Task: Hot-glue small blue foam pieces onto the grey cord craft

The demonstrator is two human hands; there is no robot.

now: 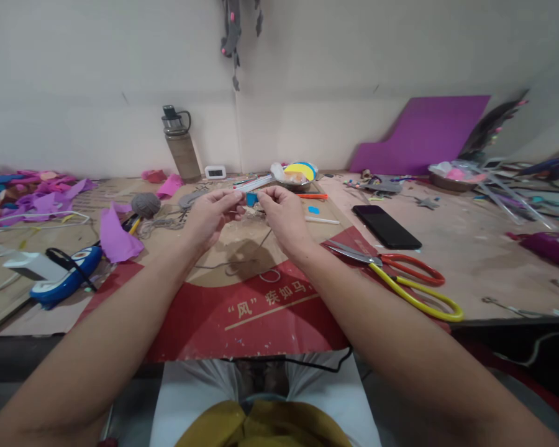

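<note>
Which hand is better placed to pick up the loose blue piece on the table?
Probably the right hand: it is nearer to the loose blue piece, which lies to its right. The left hand is farther off, beyond the held blue piece.

The head-worn camera faces forward and down from above the wearer's white-clad lap (186, 397), close to the red-and-tan printed board (190, 329), plain pale wall (307, 62) beyond.

Open way for us over the flat red cardboard (190, 329) nearer than our right hand (284, 214), scissors (384, 276) blocking us to its near right, phone (386, 227) to its right, bowl (302, 185) close beyond, yarn ball (146, 205) left of our left hand (214, 214), tall bottle (182, 152) farther back
</note>
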